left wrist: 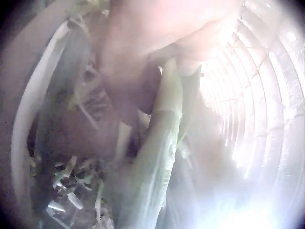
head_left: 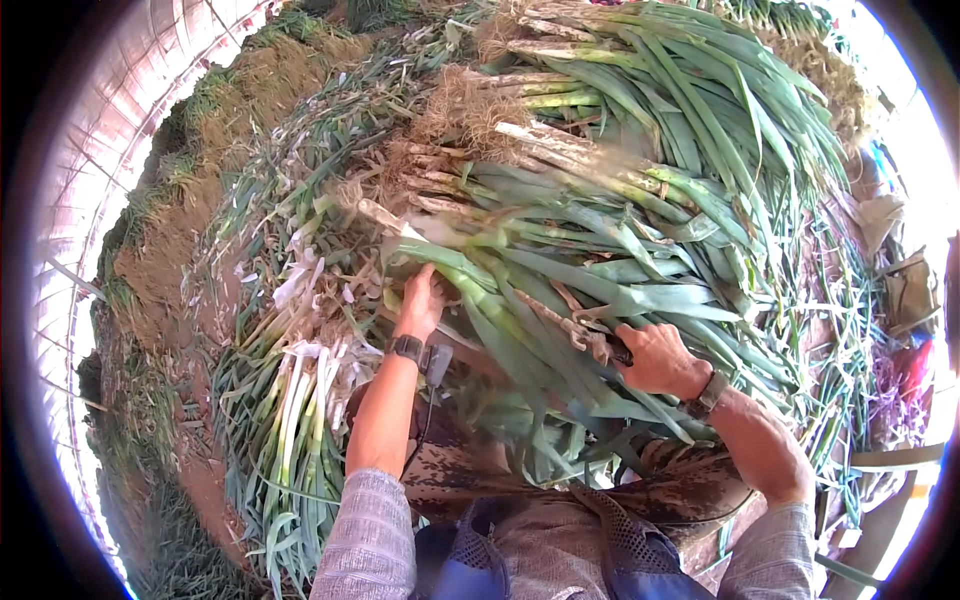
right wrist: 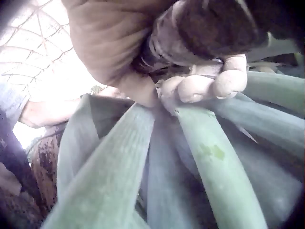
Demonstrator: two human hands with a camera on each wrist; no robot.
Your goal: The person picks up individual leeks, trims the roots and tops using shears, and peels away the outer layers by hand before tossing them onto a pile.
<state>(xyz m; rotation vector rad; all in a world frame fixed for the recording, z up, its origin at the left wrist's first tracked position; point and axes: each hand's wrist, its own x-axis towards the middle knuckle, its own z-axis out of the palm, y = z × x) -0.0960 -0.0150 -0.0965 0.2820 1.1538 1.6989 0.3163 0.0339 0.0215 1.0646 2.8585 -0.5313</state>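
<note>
My left hand (head_left: 422, 302) grips a green onion stalk (left wrist: 153, 152) near its pale lower part, and its fingers curl round it in the left wrist view. Long green leaves from the held stalk spread across the person's lap toward the right. My right hand (head_left: 660, 360) lies low over those leaves. In the right wrist view its fingers (right wrist: 195, 88) curl round a dark, thick handle (right wrist: 217, 28) that looks wrapped. What the handle belongs to is hidden. Broad flat leaves (right wrist: 219, 167) hang just below these fingers.
A large heap of green onions (head_left: 640, 190) with brown roots lies ahead and to the right. A smaller bunch with white stems (head_left: 295, 410) lies at the left. Peeled scraps (head_left: 300, 280) litter the ground, and an earth bank (head_left: 170, 250) runs along the left by a curved wall (head_left: 110, 110).
</note>
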